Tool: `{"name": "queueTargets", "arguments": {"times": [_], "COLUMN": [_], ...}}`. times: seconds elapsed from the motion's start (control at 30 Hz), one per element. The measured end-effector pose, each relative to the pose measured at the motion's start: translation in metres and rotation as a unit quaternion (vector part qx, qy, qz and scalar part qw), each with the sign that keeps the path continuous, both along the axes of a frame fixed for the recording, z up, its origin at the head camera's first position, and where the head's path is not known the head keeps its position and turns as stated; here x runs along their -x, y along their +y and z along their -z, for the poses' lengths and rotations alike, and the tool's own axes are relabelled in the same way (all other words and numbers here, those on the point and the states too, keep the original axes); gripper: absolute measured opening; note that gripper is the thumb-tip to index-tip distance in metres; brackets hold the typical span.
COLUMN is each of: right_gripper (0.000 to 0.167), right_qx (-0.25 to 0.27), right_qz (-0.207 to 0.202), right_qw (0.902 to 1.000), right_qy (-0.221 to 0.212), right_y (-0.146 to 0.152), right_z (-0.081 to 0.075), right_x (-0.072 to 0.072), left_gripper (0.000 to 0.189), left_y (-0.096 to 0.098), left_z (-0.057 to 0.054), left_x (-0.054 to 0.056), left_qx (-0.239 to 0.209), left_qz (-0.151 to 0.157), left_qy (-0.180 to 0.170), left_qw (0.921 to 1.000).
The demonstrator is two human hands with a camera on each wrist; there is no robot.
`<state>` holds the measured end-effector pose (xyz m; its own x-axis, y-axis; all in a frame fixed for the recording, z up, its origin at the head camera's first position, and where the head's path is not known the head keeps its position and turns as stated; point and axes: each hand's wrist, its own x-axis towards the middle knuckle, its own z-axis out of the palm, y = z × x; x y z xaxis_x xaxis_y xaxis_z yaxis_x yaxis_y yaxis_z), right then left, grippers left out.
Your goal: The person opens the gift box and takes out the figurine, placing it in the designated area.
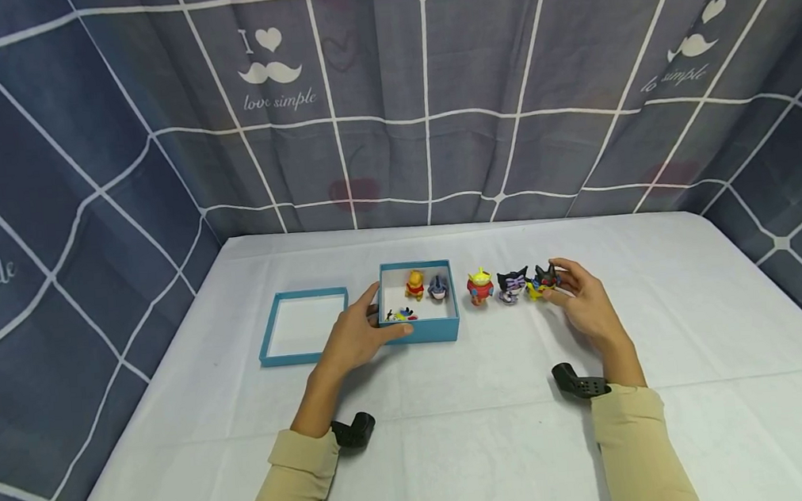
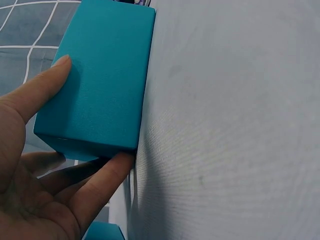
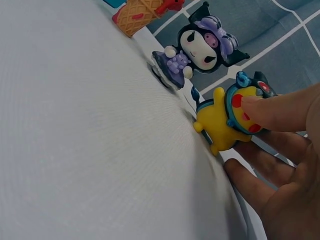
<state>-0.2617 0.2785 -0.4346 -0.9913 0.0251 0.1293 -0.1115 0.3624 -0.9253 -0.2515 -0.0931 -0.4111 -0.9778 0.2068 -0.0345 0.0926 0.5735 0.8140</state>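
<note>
My left hand [image 1: 359, 334] holds the near left corner of a teal box [image 1: 433, 331], thumb on its front wall and fingers along its left side. Inside lie a yellow bear figurine in red [image 1: 414, 284], a grey-blue figurine [image 1: 438, 288] and a small colourful figurine [image 1: 401, 314] partly behind the front wall. My right hand [image 1: 583, 300] pinches a yellow figurine with a dark hood [image 3: 220, 122] at its head, thumb over the face. Just left of it stands a black-and-purple figurine [image 3: 200, 47]. Further left is a green-headed figurine in red [image 1: 479, 287].
A shallow teal lid [image 1: 289, 360] with a white inside lies left of the box. White cloth [image 1: 462, 452] covers the table. Dark checked curtains [image 1: 393, 156] hang behind and at both sides.
</note>
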Motion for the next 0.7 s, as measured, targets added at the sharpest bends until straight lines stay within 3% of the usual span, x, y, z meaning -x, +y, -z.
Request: {"name": "queueTargets", "arguments": {"times": [0.7], "right_gripper": [0.066], "right_qx": [-0.001], "right_qz": [0.010], "right_qw": [0.9999], "right_qy": [-0.010], "right_y": [0.0008], "right_z": [-0.0022], "right_x": [-0.0006], "left_gripper": [0.099], "left_y": [-0.0005], "left_z": [0.0000], "left_x": [0.0010], "left_qx": [0.000], "left_qz": [0.004], "left_qy": [-0.001], "left_qw": [1.0000]}}
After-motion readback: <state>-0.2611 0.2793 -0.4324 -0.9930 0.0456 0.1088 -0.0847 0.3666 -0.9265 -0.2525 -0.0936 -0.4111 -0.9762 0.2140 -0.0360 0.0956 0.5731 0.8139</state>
